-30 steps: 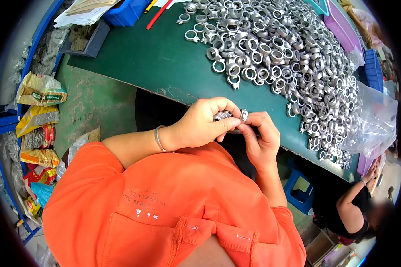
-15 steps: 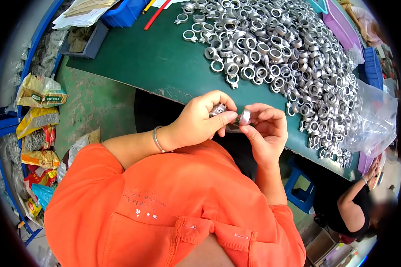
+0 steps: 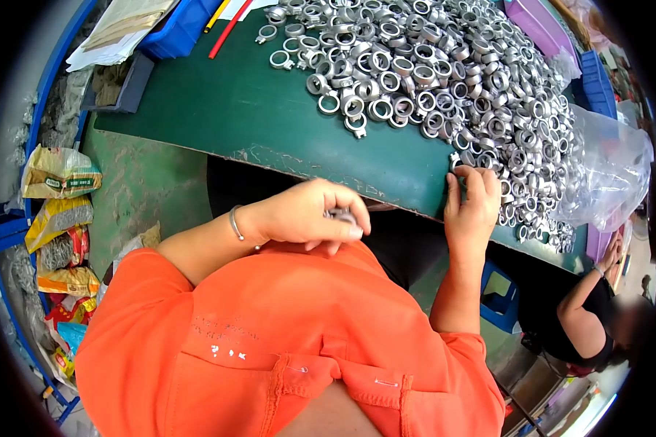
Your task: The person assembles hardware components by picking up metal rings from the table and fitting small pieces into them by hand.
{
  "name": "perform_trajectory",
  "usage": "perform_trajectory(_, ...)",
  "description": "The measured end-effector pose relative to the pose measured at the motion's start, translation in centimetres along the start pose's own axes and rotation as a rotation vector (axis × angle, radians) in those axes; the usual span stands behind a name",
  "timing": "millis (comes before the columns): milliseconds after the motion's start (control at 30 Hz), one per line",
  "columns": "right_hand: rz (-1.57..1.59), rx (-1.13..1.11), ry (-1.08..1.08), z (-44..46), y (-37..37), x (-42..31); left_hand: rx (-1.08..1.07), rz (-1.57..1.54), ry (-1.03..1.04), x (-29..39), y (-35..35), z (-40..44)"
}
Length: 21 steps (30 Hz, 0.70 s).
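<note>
My left hand (image 3: 310, 217), with a bracelet at its wrist, is curled around metal rings (image 3: 341, 214) in front of the table's near edge. Its fingers hide much of them. Farther right, my right hand (image 3: 474, 202) is at the near side of a large pile of silvery metal rings (image 3: 430, 73). The fingertips of that hand pinch a small metal ring (image 3: 454, 160) at the edge of the pile. The rings lie on a green table (image 3: 219, 109).
Red pen (image 3: 230, 30), blue bin (image 3: 178, 28) and grey bin (image 3: 124, 86) stand at the back left. A clear plastic bag (image 3: 608, 164) is right of the pile. A co-worker (image 3: 587, 328) sits at the lower right, near a blue stool (image 3: 499, 298).
My right hand has moved away from my left hand, rightward to the pile's edge. My left hand has dropped slightly, still holding rings. The view has shifted a little.
</note>
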State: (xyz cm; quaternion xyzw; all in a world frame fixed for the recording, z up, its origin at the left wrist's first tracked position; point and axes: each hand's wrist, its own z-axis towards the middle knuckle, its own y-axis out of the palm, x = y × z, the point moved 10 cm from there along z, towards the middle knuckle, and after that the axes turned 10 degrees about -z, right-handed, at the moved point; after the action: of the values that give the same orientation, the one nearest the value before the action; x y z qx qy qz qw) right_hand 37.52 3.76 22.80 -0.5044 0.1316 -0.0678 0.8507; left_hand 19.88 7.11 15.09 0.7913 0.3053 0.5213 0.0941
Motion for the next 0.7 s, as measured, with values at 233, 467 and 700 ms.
perform_trajectory(233, 1.099, -0.291, 0.318, -1.7, 3.6, -1.1, 0.287, -0.547, -0.199, -9.4, -5.7, 4.9)
perform_trajectory(467, 1.535, -0.506, 0.517, -3.2, 6.2, -3.5, 0.272, -0.821, 0.124, -9.3, -8.2, 7.2)
perform_trajectory(700, 1.579, -0.517, 0.514, -3.5, 6.6, -3.7, -0.131, 0.212, -0.048, -5.0, -1.0, 3.0)
